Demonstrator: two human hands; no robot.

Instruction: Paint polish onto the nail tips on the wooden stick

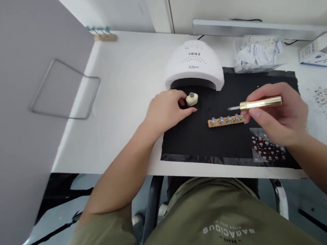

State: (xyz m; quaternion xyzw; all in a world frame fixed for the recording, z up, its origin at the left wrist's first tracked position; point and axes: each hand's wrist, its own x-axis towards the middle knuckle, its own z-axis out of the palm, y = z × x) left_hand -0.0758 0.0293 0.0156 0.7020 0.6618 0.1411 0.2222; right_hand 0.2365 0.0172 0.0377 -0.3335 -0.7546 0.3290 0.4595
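Note:
My left hand [169, 107] holds a small cream nail polish bottle [192, 100] at its side, thumb and fingers about it, on the black mat [187, 141]. The bottle's neck is uncapped. In my right hand [284, 115] is a nail polish brush [259, 103] with a long gold cap, pinched level above the mat, bristles pointing left. Just below the brush lies a narrow wooden strip [222, 122] bearing several small shiny grey pieces; my right fingers hide its right end. A clear sticker sheet [267, 146] with little printed figures rests under my right wrist.
A white nail lamp [194, 65] stands behind the bottle. Further back right are a clear tub of packets [258, 54] and a white box [319, 51]. Tiny decorations [324, 100] lie scattered at right. Another wooden strip [105, 37] with teal-topped pieces sits at the far left.

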